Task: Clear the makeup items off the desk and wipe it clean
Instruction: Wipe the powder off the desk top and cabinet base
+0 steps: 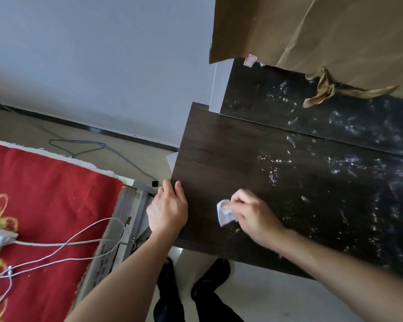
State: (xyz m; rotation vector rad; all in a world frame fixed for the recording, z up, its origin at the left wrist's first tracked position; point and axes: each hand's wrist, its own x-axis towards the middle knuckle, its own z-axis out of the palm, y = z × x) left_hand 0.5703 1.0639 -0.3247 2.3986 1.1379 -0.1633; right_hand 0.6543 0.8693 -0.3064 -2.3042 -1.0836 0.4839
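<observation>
The dark brown wood-grain worktop [230, 159] carries no makeup items in view, only pale whitish smears and specks [335, 205] scattered over its right half and over the dark raised shelf [277, 105] behind it. The right hand [249, 214] presses a small crumpled white tissue [225, 212] against the worktop near the front edge; its grip is closed around the tissue, fingers curled over the wad. The left hand [168, 208] rests at the worktop's left edge with a loose, wide grip, its fingers fairly straight and laid over the corner, holding nothing. A large sheet of brown paper [335, 31] hangs over the back of the shelf, its torn lower edge curling onto the dark surface. To the left lies a red blanket with a yellow pattern [44, 194], crossed by thin white cables [79, 242]. Dark shoes [209, 280] stand on the pale floor below the worktop's front edge.
</observation>
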